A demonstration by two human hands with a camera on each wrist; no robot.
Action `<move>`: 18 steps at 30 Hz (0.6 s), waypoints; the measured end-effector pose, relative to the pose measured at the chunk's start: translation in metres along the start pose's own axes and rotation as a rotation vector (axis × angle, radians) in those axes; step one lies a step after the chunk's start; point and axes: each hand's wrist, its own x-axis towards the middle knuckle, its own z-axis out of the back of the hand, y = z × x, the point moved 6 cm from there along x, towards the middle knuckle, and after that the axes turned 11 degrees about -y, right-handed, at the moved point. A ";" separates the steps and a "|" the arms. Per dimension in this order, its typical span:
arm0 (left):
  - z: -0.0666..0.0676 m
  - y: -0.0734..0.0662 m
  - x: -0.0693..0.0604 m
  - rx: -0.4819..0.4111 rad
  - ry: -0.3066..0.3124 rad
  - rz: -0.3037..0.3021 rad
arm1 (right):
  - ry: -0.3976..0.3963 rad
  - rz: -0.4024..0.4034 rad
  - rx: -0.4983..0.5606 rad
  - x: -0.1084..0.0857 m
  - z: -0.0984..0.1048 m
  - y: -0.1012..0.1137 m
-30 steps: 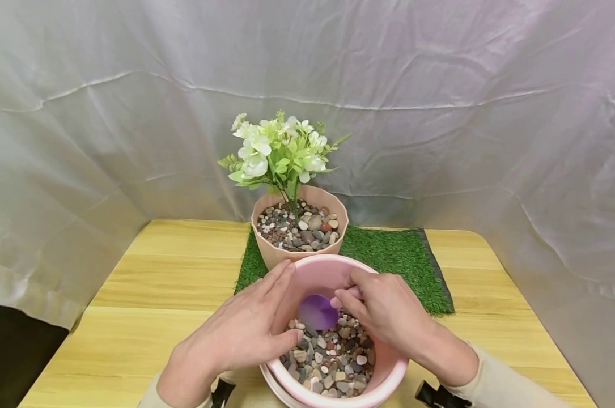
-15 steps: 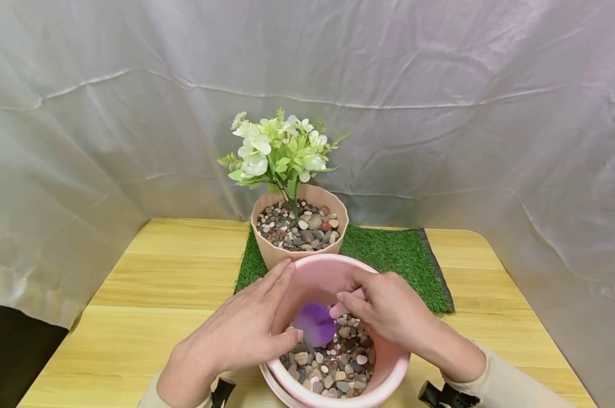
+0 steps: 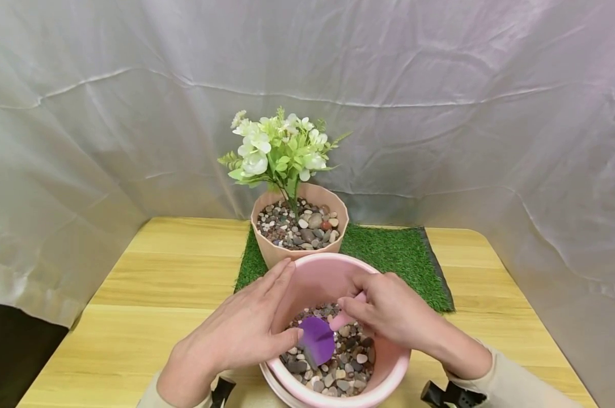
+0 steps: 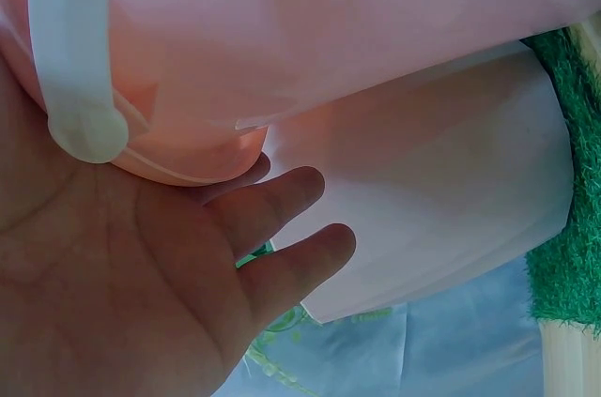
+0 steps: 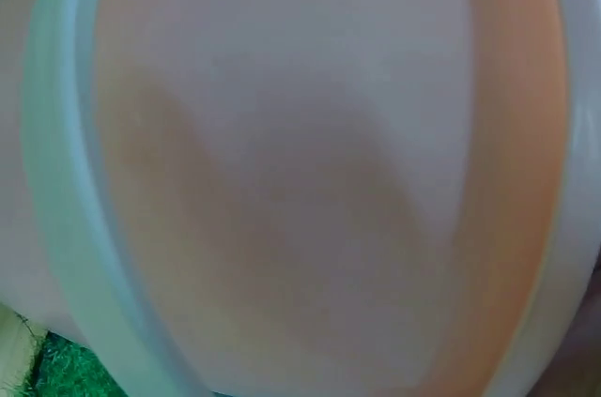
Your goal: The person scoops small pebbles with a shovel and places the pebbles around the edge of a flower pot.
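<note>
In the head view a pink bucket (image 3: 400, 368) stands at the near middle, with mixed pebbles (image 3: 340, 375) in its bottom. My right hand (image 3: 391, 309) reaches over the right rim and grips the pink handle of a small toy shovel (image 3: 318, 339). Its purple blade lies tilted at the pebbles; the lower edge is hard to make out. Along the bucket's left rim rests my left hand (image 3: 246, 326), fingers extended, thumb over the inside. The left wrist view shows this palm (image 4: 122, 275) against the bucket's outside (image 4: 357, 22). Only the bucket's side (image 5: 300, 134) fills the right wrist view; the right fingers are hidden there.
Directly behind the bucket, a peach flowerpot (image 3: 274, 255) holds pebbles and white artificial flowers (image 3: 281, 147). Under it lies a green turf mat (image 3: 399, 260) on the wooden table (image 3: 159, 283). A grey cloth (image 3: 389, 113) hangs round the back and sides.
My right hand has drawn the shovel toward me and slightly left through the bucket, its blade moving from the far wall onto the middle pebbles. The left hand has stayed put.
</note>
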 end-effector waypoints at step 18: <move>0.001 -0.001 0.000 0.000 -0.007 -0.003 | 0.165 -0.005 0.129 -0.003 0.006 -0.005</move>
